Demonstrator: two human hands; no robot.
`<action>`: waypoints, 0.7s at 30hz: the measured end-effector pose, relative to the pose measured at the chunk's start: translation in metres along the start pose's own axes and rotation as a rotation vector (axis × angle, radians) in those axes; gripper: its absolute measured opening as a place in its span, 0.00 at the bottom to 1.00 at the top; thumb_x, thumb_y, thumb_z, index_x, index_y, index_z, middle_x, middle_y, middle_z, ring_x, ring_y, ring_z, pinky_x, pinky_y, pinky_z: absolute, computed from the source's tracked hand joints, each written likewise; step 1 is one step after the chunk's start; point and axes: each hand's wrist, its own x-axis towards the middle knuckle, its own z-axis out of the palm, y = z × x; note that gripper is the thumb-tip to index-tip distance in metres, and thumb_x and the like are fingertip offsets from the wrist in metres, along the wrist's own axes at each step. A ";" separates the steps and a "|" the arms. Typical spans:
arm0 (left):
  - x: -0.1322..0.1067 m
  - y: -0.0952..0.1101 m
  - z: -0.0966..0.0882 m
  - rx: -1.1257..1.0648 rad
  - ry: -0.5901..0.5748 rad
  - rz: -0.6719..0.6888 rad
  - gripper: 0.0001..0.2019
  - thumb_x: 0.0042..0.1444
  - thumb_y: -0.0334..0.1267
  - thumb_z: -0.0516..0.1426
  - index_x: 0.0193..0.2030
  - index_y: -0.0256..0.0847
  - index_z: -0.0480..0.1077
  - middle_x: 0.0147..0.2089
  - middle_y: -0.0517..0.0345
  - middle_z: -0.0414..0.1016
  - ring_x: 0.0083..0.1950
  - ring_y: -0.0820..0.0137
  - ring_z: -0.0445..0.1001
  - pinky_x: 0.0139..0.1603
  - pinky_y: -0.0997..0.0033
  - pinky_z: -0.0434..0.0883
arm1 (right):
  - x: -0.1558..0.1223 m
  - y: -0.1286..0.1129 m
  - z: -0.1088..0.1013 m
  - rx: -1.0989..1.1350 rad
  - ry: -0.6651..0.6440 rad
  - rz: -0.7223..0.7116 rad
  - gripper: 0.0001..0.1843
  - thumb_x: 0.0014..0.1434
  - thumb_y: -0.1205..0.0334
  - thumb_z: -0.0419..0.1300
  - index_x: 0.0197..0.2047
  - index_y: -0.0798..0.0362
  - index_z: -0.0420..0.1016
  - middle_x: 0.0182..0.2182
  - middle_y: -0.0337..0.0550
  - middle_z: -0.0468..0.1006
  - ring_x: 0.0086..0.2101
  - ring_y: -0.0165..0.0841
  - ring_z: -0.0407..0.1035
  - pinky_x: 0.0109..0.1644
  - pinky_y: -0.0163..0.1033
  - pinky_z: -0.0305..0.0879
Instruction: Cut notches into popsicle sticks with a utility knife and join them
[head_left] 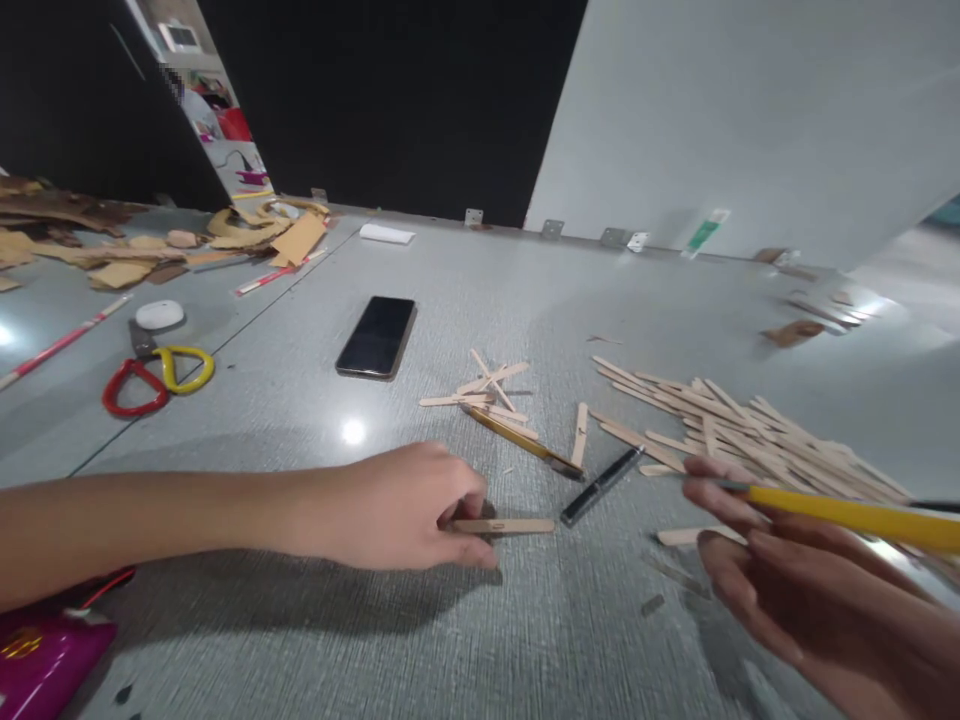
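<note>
My left hand (420, 508) rests low over the table, with thumb and fingers pinching one end of a wooden craft stick (517, 526). A small mark shows on that stick's face. On the right, my right hand (810, 580) is wrapped around a yellow-handled tool (840, 508) with a slim grey shaft pointing left; its exact kind is unclear. A lone craft stick (686, 537) lies beside the right fingers. Between the hands are a black pen (600, 487), a yellow-brown tool with a dark end (525, 440) and a marked short stick (580, 433).
Loose craft sticks (750, 435) are heaped at right; a smaller pile (495, 385) lies mid-table. Further left are a phone (377, 337), scissors (161, 375), a white mouse-like object (160, 315) and cardboard scraps (255, 235). A shiny purple object (56, 655) sits at lower left.
</note>
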 end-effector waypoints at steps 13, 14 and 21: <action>0.004 -0.025 0.020 -0.083 0.092 0.491 0.06 0.64 0.25 0.62 0.38 0.38 0.79 0.37 0.59 0.78 0.37 0.74 0.74 0.42 0.77 0.69 | -0.020 -0.019 0.050 -0.007 0.049 0.160 0.25 0.65 0.33 0.64 0.44 0.48 0.79 0.21 0.38 0.78 0.18 0.31 0.68 0.18 0.32 0.67; 0.004 -0.025 0.020 -0.100 0.088 0.499 0.06 0.64 0.25 0.63 0.39 0.38 0.79 0.37 0.59 0.78 0.37 0.74 0.75 0.42 0.77 0.70 | -0.022 -0.019 0.051 -0.044 0.042 0.154 0.25 0.65 0.32 0.63 0.43 0.48 0.79 0.21 0.38 0.78 0.18 0.31 0.69 0.18 0.32 0.67; 0.006 -0.025 0.024 -0.081 0.076 0.453 0.08 0.65 0.30 0.66 0.49 0.42 0.83 0.41 0.60 0.76 0.37 0.76 0.75 0.42 0.78 0.71 | -0.032 -0.008 0.059 -0.088 -0.044 0.156 0.23 0.66 0.36 0.64 0.43 0.47 0.82 0.21 0.41 0.79 0.19 0.32 0.69 0.20 0.32 0.64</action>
